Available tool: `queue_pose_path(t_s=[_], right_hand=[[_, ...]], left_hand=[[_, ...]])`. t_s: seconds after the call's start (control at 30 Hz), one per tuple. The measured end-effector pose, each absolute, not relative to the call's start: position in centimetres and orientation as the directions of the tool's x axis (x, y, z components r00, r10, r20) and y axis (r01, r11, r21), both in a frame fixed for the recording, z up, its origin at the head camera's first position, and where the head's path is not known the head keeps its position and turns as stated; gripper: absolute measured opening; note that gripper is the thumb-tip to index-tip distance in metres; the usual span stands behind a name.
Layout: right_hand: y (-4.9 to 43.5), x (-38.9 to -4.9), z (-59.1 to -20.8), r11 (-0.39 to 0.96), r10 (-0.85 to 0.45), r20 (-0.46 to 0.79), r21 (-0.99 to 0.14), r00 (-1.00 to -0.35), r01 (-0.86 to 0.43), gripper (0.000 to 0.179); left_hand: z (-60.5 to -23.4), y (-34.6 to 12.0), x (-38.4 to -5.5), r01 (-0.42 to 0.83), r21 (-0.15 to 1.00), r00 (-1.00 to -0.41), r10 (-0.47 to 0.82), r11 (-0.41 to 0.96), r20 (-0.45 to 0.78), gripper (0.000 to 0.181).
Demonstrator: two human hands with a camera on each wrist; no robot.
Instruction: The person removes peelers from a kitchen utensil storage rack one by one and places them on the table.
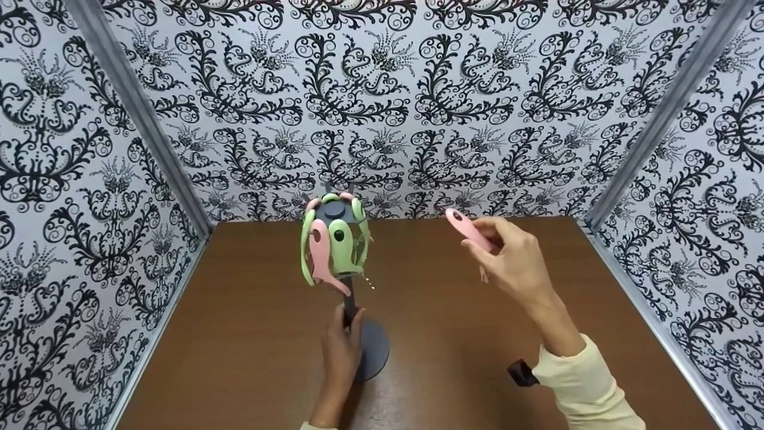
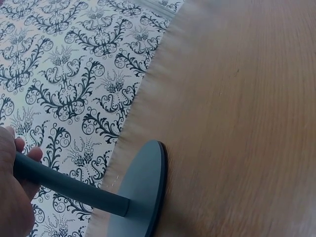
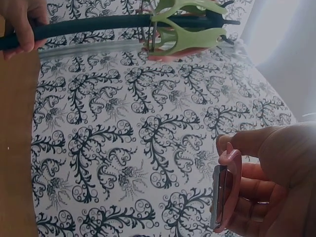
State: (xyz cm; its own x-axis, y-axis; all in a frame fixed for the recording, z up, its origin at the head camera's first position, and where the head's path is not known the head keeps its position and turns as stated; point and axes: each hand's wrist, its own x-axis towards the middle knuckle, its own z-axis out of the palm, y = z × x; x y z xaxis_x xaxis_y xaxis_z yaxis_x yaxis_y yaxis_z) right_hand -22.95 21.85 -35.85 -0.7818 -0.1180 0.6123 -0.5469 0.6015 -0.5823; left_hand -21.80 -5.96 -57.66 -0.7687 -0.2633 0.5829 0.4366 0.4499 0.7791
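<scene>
The pink peeler (image 1: 471,232) is in the air right of the dark stand (image 1: 376,352), pinched by the fingers of my right hand (image 1: 518,263). My left hand (image 1: 341,353) grips the post (image 2: 74,187); slack fingers could topple the stand, shedding hung utensils (image 1: 341,248).

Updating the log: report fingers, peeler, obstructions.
Left fingers gripping gray utensil stand. Right fingers holding pink peeler aloft. Nothing visible between peeler and stand.

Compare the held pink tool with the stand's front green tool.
Support: the right grip holds the pink tool; the green tool hangs on the stand.
Pose: the pink tool is tilted; the green tool hangs nearly upright.
Shared: both have rounded upper ends.
</scene>
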Motion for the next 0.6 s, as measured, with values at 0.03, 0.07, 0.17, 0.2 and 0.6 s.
queue_pose_path(t_s=[0.03,0.07,0.17,0.2,0.6], right_hand=[[22.0,-23.1,-36.0,0.608,-0.116,0.611,-0.580,-0.783,-0.543,0.031],[22.2,-23.2,-36.0,0.614,-0.115,0.611,-0.576,-0.783,-0.540,0.031],[22.7,-23.6,-36.4,0.632,-0.107,0.611,-0.567,-0.784,-0.528,0.030],[22.9,-23.7,-36.5,0.639,-0.104,0.612,-0.563,-0.784,-0.524,0.030],[24.5,-24.8,-37.7,0.685,-0.053,0.604,-0.558,-0.795,-0.469,0.029]], left_hand=[[-57.6,-5.9,-21.8,0.436,0.779,-0.768,-0.265,0.450,0.583,0.013],[-57.6,-5.9,-21.8,0.434,0.779,-0.768,-0.267,0.452,0.583,0.013],[-57.5,-5.9,-21.8,0.438,0.777,-0.764,-0.268,0.452,0.587,0.012],[-57.5,-5.9,-21.8,0.440,0.775,-0.762,-0.268,0.454,0.589,0.012],[-57.8,-5.9,-21.9,0.436,0.777,-0.760,-0.277,0.454,0.588,0.012]])
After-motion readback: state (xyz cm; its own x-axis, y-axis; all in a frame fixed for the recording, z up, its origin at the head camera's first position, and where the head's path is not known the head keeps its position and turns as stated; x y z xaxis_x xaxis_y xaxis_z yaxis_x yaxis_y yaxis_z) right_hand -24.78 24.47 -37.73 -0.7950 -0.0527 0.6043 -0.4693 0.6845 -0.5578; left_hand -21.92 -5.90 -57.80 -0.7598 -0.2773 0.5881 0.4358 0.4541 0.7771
